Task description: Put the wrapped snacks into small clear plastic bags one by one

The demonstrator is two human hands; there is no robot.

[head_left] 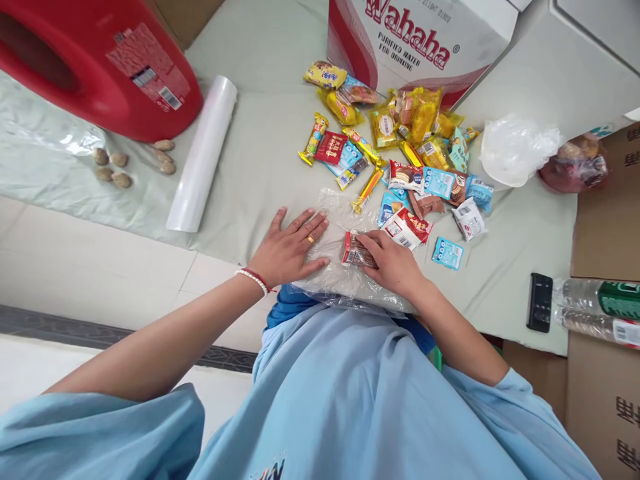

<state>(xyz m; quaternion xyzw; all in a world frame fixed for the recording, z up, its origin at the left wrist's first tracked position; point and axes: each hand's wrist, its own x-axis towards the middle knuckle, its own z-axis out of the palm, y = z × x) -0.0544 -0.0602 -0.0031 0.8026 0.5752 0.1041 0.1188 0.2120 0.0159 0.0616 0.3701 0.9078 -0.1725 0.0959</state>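
Observation:
A clear plastic bag (345, 283) lies flat at the table's front edge and hangs a little over it. My left hand (287, 247) rests on the bag's left side, fingers spread, holding nothing. On the bag lies a brown packaged snack with a red end (353, 250). My right hand (395, 263) has its fingers closed over that snack's right part, which is partly hidden. Just beyond are a red and white snack packet (407, 228), a blue packet (447, 253) and a heap of small wrapped snacks (407, 177).
Left of the bag stand a white plastic film roll (203, 157), several brown nuts (120, 180) and a red jug (150, 80). A Wahaha carton (415, 47) stands behind the snacks. To the right are a white plastic bag (515, 150), a black device (540, 302) and plastic bottles (600, 297).

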